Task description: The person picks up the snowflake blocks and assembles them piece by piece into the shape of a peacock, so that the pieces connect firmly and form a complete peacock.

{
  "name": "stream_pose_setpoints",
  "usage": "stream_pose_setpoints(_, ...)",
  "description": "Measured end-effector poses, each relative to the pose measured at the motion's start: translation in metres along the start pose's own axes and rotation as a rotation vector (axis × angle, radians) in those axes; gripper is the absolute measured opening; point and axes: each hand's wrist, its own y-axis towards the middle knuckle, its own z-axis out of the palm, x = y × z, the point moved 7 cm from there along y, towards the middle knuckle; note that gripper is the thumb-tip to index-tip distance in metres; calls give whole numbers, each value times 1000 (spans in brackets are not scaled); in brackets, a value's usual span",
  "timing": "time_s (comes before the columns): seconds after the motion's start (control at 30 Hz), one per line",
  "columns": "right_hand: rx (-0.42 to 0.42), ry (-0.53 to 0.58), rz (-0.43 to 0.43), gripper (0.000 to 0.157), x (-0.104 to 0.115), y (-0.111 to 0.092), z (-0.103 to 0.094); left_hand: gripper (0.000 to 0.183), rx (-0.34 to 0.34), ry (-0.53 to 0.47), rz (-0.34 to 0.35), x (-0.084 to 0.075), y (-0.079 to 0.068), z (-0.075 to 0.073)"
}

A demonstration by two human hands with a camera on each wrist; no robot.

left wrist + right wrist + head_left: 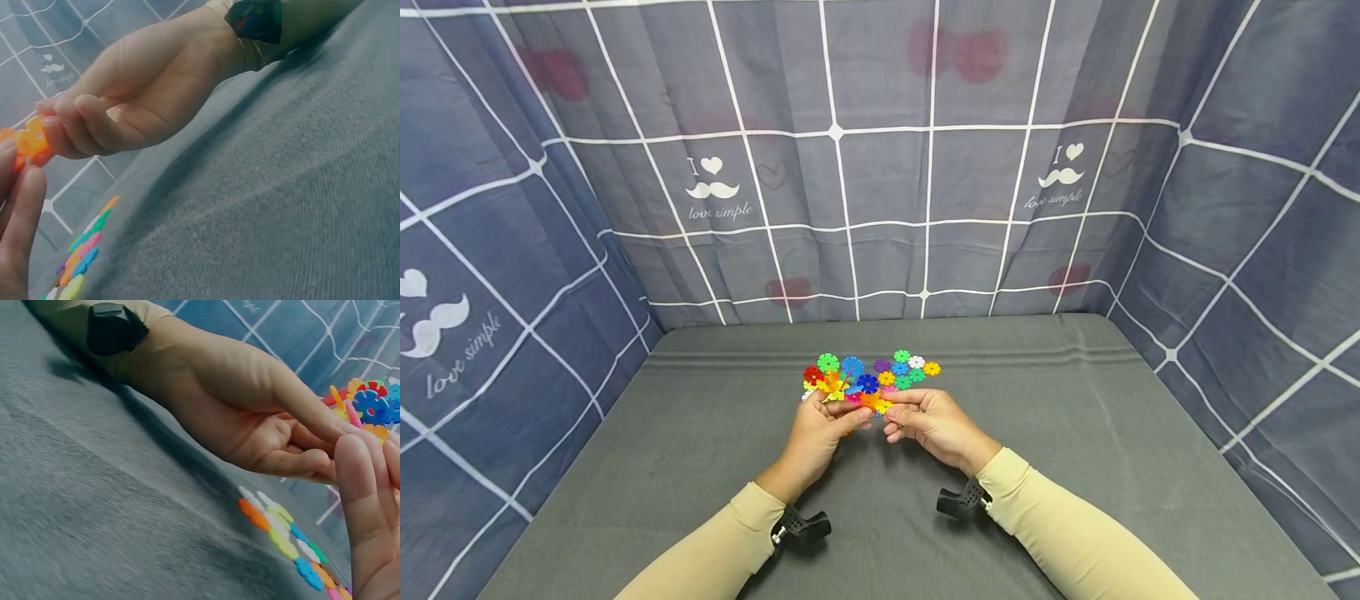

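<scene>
In the head view, my left hand (814,435) and right hand (938,427) meet over the grey-covered table, thumbs and fingers towards each other. Between them is a cluster of notched plastic snowflake discs, including a dark blue disc (868,383). My left hand pinches its near edge; in the right wrist view a blue disc (371,407) stands up beyond the fingertips. An orange disc (34,140) lies in the right hand's pinch in the left wrist view, close to the left fingertips. The fingers partly hide where the pieces join.
Loose coloured discs lie flat on the table beyond my hands, among them a green disc (902,356) and a yellow-orange disc (932,368). The grey cloth (1045,433) spreads around them. Checked curtains (880,183) enclose the table's back and sides.
</scene>
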Motion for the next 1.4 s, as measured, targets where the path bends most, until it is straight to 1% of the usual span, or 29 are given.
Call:
stream_pose_setpoints(0.07,-2,12,-11,39,-1,-1,3,40,-19,50,34,-3,-1,0)
stream_pose_setpoints(0.17,-16,33,-30,38,-2,-2,6,33,-27,82,86,-7,-1,1)
stream_pose_setpoints(0.27,-31,56,-43,38,-2,-4,11,31,-18,81,114,-9,-2,3)
stream_pose_setpoints(0.4,-46,59,-58,39,0,-5,16,32,-13,77,128,-10,-3,5)
stream_pose_setpoints(0.5,-50,8,-77,39,3,-4,16,32,-39,88,129,-11,-2,3)
stream_pose_setpoints(0.6,-45,-80,-86,41,5,-1,12,33,-80,87,122,-11,-2,2)
stream_pose_setpoints(0.67,-65,-182,-84,41,5,2,4,35,-107,81,121,-9,-1,0)
stream_pose_setpoints(0.73,-98,-324,-88,40,5,4,-5,37,-125,67,125,-8,0,-3)
stream_pose_setpoints(0.8,-141,-553,-116,36,6,6,-13,37,-140,69,122,-6,0,-6)
stream_pose_setpoints(0.87,-149,-819,-172,30,7,7,-15,36,-148,73,121,-5,1,-9)
stream_pose_setpoints(0.93,-113,-1087,-241,28,6,7,-11,35,-152,75,113,-4,1,-11)
stream_pose_setpoints(0.97,-79,-1202,-275,30,4,7,-7,34,-155,78,110,-4,1,-12)
stream_pose_setpoints(1.0,-37,-1296,-310,32,2,7,-2,34,-155,77,110,-4,2,-12)
stream_pose_setpoints(1.03,6,-1358,-336,33,0,7,2,34,-155,78,109,-5,2,-12)
stream_pose_setpoints(1.1,67,-1451,-370,33,-3,6,9,33,-155,95,101,-4,2,-13)
stream_pose_setpoints(1.13,82,-1472,-382,32,-4,6,11,33,-155,102,97,-4,3,-13)
stream_pose_setpoints(1.2,78,-1490,-404,25,-3,4,14,31,-150,116,88,-4,2,-12)
stream_pose_setpoints(1.33,31,-1452,-446,9,3,0,13,29,-131,138,63,-2,1,-11)
stream_pose_setpoints(1.4,16,-1398,-429,7,5,0,10,27,-117,142,50,-1,1,-10)
